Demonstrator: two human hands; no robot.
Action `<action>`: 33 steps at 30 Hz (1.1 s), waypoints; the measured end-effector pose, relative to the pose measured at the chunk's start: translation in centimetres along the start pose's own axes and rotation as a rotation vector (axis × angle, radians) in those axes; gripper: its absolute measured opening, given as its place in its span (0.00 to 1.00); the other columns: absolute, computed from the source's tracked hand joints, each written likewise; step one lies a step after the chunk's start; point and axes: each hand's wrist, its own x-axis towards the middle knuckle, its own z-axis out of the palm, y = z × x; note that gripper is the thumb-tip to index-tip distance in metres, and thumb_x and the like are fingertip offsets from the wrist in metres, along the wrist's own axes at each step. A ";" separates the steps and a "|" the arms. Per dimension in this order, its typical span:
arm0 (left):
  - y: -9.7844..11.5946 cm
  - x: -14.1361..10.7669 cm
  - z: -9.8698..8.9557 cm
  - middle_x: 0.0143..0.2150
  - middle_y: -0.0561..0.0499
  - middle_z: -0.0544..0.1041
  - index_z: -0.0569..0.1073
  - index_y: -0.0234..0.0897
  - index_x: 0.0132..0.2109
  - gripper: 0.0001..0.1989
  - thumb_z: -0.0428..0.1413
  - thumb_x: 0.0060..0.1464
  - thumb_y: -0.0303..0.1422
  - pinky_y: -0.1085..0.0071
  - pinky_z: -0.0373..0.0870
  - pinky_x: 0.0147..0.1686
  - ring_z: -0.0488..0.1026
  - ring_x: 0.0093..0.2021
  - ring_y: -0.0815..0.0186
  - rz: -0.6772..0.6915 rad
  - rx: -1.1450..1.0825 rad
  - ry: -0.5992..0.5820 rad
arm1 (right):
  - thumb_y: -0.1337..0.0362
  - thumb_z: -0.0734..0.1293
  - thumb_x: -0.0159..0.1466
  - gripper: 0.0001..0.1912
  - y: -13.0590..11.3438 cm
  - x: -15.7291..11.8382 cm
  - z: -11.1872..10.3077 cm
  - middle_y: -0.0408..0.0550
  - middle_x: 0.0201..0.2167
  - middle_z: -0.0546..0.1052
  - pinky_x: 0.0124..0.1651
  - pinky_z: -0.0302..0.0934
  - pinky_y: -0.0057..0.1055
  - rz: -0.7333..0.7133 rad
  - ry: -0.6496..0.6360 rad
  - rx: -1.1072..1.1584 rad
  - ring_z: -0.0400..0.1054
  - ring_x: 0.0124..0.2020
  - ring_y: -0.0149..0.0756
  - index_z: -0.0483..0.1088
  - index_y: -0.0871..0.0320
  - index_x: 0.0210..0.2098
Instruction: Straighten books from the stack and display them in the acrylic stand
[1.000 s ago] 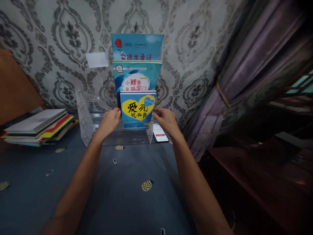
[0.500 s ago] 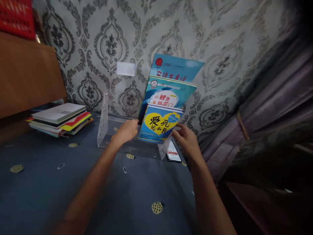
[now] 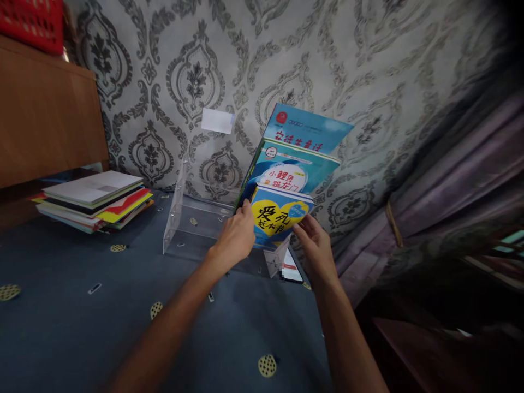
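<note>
Small blue rectangular book with yellow heart (image 3: 275,221) | stood at the right end of the clear acrylic rack (image 3: 172,215) | left hand (image 3: 238,233) and right hand (image 3: 314,243) pinched its side edges | risk — uneven pressure could have skewed it, toppling the tall teal paperback (image 3: 317,170) behind

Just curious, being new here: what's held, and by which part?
The yellow-heart book, by its side edges: left hand at one, right hand at the other.

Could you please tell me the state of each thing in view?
Front book: standing between left hand and right hand
Middle book: standing, partly covered
Rear book: standing, partly covered
Clear rack: upright
Book pile: lying flat
Phone: screen lit
Curtain: tied back
</note>
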 end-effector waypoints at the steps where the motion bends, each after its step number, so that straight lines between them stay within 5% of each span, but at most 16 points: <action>1: 0.0 0.0 0.1 0.60 0.29 0.71 0.51 0.24 0.69 0.32 0.44 0.57 0.18 0.59 0.70 0.54 0.73 0.57 0.51 0.004 -0.005 0.005 | 0.52 0.72 0.59 0.27 -0.1 0.0 0.1 0.53 0.60 0.74 0.66 0.58 0.51 0.003 -0.002 0.000 0.67 0.61 0.50 0.72 0.53 0.56; 19: -0.5 0.3 0.2 0.61 0.29 0.70 0.51 0.27 0.70 0.34 0.43 0.56 0.17 0.56 0.69 0.55 0.72 0.58 0.50 0.014 -0.043 -0.002 | 0.52 0.72 0.59 0.27 -0.4 -0.2 0.2 0.55 0.57 0.76 0.64 0.60 0.51 0.016 0.023 -0.073 0.69 0.59 0.50 0.72 0.55 0.55; 27: -2.9 1.5 -1.9 0.57 0.37 0.76 0.68 0.31 0.59 0.21 0.44 0.61 0.21 0.61 0.66 0.59 0.71 0.61 0.54 0.005 -0.068 -0.041 | 0.54 0.73 0.57 0.26 -0.2 0.0 -0.4 0.54 0.58 0.75 0.63 0.60 0.51 0.068 0.024 0.004 0.67 0.61 0.51 0.73 0.53 0.54; 33: -3.8 1.9 -2.7 0.52 0.40 0.79 0.71 0.32 0.55 0.19 0.44 0.61 0.21 0.64 0.68 0.55 0.74 0.57 0.56 -0.006 -0.065 -0.050 | 0.54 0.72 0.59 0.26 -0.1 -0.1 -0.4 0.54 0.58 0.75 0.63 0.61 0.50 0.061 0.017 -0.031 0.68 0.61 0.49 0.72 0.54 0.54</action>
